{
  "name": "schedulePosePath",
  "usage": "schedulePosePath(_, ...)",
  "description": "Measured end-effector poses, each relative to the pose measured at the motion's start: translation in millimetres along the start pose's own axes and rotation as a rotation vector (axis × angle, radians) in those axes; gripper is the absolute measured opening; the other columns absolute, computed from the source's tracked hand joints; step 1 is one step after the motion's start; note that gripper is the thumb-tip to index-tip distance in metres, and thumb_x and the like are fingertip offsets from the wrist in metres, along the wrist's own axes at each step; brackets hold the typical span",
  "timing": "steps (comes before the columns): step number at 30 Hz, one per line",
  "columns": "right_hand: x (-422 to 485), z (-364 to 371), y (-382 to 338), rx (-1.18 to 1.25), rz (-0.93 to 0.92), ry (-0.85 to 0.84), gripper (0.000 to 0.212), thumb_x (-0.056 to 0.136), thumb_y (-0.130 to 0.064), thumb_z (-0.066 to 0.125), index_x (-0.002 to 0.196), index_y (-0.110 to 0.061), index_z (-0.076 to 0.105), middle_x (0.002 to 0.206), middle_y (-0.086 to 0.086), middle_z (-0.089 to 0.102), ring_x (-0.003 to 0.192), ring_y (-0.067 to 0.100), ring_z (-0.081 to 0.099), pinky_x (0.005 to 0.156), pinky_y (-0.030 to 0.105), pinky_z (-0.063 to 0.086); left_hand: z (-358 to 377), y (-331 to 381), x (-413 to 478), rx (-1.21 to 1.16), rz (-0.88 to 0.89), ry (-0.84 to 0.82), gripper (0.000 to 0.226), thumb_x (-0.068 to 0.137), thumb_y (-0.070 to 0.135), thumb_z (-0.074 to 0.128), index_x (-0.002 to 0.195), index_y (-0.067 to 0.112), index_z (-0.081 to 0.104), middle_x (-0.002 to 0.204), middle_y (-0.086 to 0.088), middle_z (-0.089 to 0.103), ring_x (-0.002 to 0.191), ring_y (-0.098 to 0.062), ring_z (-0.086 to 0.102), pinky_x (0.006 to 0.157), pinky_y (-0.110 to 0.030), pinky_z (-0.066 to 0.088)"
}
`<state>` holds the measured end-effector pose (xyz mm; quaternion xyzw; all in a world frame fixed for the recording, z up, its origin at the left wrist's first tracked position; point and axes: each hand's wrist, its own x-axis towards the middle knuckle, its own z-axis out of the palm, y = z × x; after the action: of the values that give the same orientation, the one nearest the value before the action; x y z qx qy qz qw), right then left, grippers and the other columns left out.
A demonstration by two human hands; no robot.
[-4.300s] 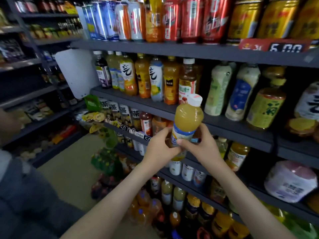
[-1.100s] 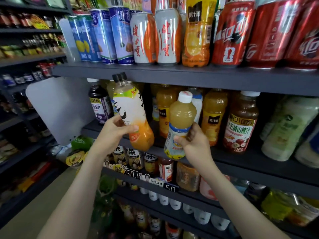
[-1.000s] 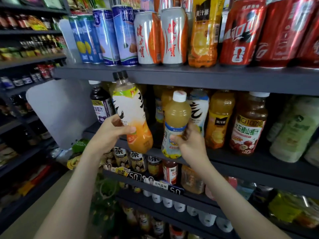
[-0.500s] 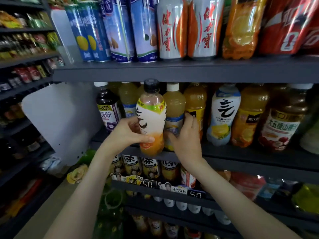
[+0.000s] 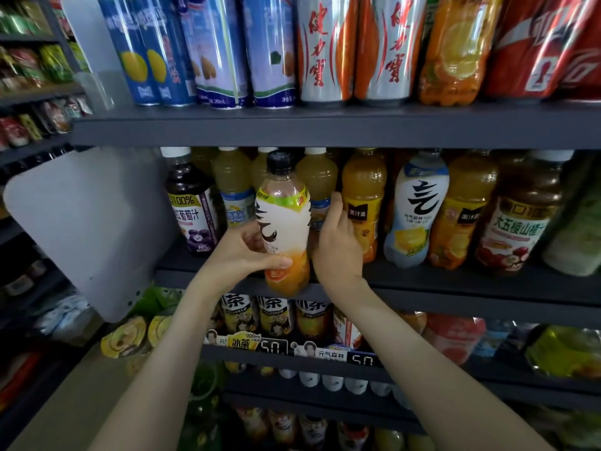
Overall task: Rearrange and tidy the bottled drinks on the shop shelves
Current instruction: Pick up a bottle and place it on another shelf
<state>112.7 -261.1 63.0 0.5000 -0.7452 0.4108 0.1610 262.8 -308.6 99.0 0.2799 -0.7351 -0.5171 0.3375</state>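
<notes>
Drinks packed along dark grey middle shelf (image 5: 455,288), both hands raised to its left half. Gripped by left hand (image 5: 240,255): black-capped bottle (image 5: 283,219), white label with a green top band, orange at the bottom. Thumb laid across the front over the orange part, fingers wrapped round behind. Held upright and clear of the shelf, base hanging just before the front edge.

Directly behind it, standing on the shelf, pale juice bottle (image 5: 317,177) with a white cap, grasped low down by right hand (image 5: 338,245). Fingers curved up round its right side, fingertips just beside orange juice bottle (image 5: 362,196), thumb hidden behind the black-capped bottle.

Further pale bottles to the left in the same row, then grape juice bottle (image 5: 192,209) nearest the left end, beside white side panel (image 5: 87,229). Rightward along the front edge from the orange juice bottle: white-and-blue bottle (image 5: 419,206), second orange bottle (image 5: 461,213), brown bottle (image 5: 517,219) with red fruit on its label and a white cap.

Above, on upper shelf (image 5: 325,128), blue cans (image 5: 214,50) at the left, silver-and-orange cans (image 5: 354,47) midway, red ones towards the right end. Below, tea bottles (image 5: 273,315) behind price tags (image 5: 273,347) on the next shelf's front edge.
</notes>
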Motion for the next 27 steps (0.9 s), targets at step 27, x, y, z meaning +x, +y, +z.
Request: schedulePosePath(27, -91, -219, 199, 0.607, 0.388, -0.509, 0.062, 0.069, -0.041, 0.082, 0.120, -0.021, 0.055, 0.102, -0.014, 0.062, 0.097, 0.006, 0.061, 0.075, 0.026, 0.054, 285, 27, -68, 0.004, -0.159, -0.101, 0.041, 0.072, 0.000, 0.077, 0.101, 0.026, 0.065, 0.090, 0.021, 0.072, 0.090, 0.003, 0.066, 0.070, -0.013, 0.050)
